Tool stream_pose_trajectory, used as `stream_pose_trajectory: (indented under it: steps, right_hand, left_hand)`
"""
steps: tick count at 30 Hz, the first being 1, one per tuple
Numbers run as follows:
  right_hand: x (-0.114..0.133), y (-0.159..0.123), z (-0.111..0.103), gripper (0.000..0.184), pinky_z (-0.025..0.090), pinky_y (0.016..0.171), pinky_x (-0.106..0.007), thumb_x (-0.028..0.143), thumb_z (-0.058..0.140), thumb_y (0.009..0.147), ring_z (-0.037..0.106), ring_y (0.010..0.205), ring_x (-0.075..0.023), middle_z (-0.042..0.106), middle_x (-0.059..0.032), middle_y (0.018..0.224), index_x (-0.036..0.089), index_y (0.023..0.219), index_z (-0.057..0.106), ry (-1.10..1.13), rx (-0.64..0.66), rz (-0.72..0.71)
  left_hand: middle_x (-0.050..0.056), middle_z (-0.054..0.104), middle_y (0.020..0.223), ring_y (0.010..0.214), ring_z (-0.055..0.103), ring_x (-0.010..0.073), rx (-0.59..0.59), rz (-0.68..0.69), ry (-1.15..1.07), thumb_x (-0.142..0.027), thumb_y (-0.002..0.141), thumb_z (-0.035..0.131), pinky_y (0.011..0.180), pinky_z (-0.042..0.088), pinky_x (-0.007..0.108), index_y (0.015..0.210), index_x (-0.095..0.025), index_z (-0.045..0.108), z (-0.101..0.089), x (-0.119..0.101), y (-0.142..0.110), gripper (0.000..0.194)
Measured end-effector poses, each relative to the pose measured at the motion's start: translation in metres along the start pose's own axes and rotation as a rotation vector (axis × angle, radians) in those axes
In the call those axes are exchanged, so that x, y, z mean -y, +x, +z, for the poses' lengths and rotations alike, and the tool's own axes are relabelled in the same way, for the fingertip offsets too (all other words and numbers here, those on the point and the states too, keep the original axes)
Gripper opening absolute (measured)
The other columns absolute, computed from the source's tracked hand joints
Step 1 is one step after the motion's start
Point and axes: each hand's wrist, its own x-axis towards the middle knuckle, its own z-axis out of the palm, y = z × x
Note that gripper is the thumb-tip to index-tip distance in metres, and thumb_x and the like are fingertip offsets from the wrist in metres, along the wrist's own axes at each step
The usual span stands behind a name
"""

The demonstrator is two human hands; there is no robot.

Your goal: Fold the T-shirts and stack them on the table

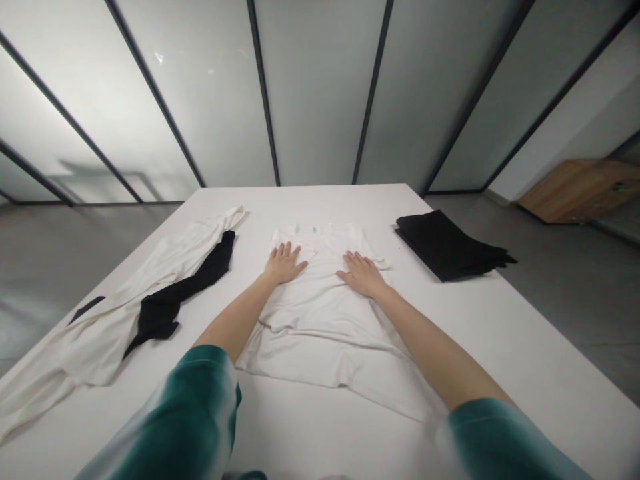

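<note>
A white T-shirt [320,313] lies spread on the white table [525,333] in front of me, its collar at the far end. My left hand [283,262] rests flat on the shirt's upper left part, fingers stretched out. My right hand [361,273] lies flat on the upper right part, fingers apart too. Neither hand grips the cloth. Both sleeves look folded in toward the body of the shirt.
A heap of loose white and black garments [165,293] lies on the table's left side. A neat stack of folded black clothes [447,250] sits at the far right. Glass wall panels stand behind the table; a wooden cabinet [580,190] is at the right.
</note>
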Motion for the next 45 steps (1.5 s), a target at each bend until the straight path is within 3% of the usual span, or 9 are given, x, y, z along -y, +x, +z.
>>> stream_pose_trajectory:
  steps: [10,15,20,35,38,40,43,45]
  right_hand:
    - [-0.003,0.012,-0.017,0.078,0.013,0.121,-0.044,0.062,0.019,0.097,0.01,0.151,-0.0264,0.014,-0.0097,0.164,0.013,0.157,0.024,0.113,0.2,0.047]
    - [-0.015,0.023,-0.024,0.061,0.02,0.12,-0.045,0.051,0.013,0.101,0.019,0.15,-0.0248,0.022,-0.003,0.163,0.027,0.153,0.036,0.175,0.266,-0.034]
    - [-0.014,0.032,-0.016,0.07,0.023,0.118,-0.051,0.061,0.018,0.098,0.019,0.149,-0.0291,0.022,-0.0103,0.162,0.021,0.154,0.033,0.124,0.22,0.031]
    - [0.002,0.044,-0.015,0.079,0.018,0.119,-0.047,0.064,0.027,0.096,0.016,0.15,-0.0291,0.018,-0.0162,0.163,0.012,0.154,0.028,0.06,0.077,0.067]
    - [0.003,0.049,-0.016,0.077,0.016,0.12,-0.046,0.062,0.028,0.096,0.016,0.15,-0.0285,0.019,-0.0157,0.163,0.012,0.154,0.028,0.086,0.066,0.071]
    - [0.0,0.052,-0.018,0.075,0.016,0.12,-0.045,0.059,0.028,0.097,0.017,0.15,-0.027,0.019,-0.0155,0.163,0.01,0.154,0.028,0.12,0.053,0.082]
    - [-0.011,0.051,-0.022,0.07,0.021,0.119,-0.04,0.053,0.028,0.099,0.02,0.15,-0.024,0.021,-0.0155,0.162,0.009,0.154,0.028,0.166,-0.022,0.07]
    - [-0.024,0.042,-0.025,0.066,0.025,0.118,-0.04,0.05,0.03,0.099,0.025,0.148,-0.0239,0.028,-0.0143,0.16,0.011,0.152,0.033,0.163,-0.094,0.041]
  left_hand:
    - [0.012,0.012,0.165,0.151,0.012,0.0335,0.048,0.005,0.008,-0.068,0.094,0.017,0.12,0.015,0.049,0.158,-0.023,0.018,-0.004,0.001,0.008,0.079]
    - [0.012,0.011,0.165,0.151,0.011,0.0339,0.058,0.009,-0.018,-0.069,0.093,0.018,0.12,0.014,0.05,0.158,-0.023,0.018,-0.004,0.004,0.013,0.079]
    - [0.012,0.011,0.165,0.151,0.011,0.0341,0.059,0.002,-0.031,-0.069,0.093,0.019,0.12,0.014,0.05,0.158,-0.023,0.019,-0.003,0.006,0.018,0.08]
    - [0.012,0.013,0.165,0.151,0.013,0.0332,0.044,0.01,-0.014,-0.068,0.093,0.019,0.119,0.016,0.049,0.158,-0.023,0.02,-0.008,0.013,0.047,0.079]
    - [0.012,0.017,0.165,0.151,0.016,0.0326,-0.016,0.015,-0.001,-0.069,0.092,0.022,0.119,0.017,0.047,0.156,-0.023,0.025,-0.011,0.012,0.05,0.079]
    - [0.013,0.022,0.163,0.15,0.018,0.0323,-0.123,0.0,0.009,-0.069,0.092,0.027,0.119,0.017,0.046,0.155,-0.02,0.029,-0.017,0.009,0.049,0.079]
    - [0.015,0.039,0.154,0.143,0.031,0.0304,-0.293,-0.024,0.0,-0.061,0.095,0.03,0.117,0.023,0.043,0.148,-0.016,0.04,-0.028,0.004,0.039,0.07]
    - [0.015,0.052,0.141,0.134,0.043,0.0296,-0.295,-0.046,-0.024,-0.056,0.096,0.031,0.112,0.031,0.042,0.137,-0.017,0.051,-0.035,0.003,0.026,0.059]
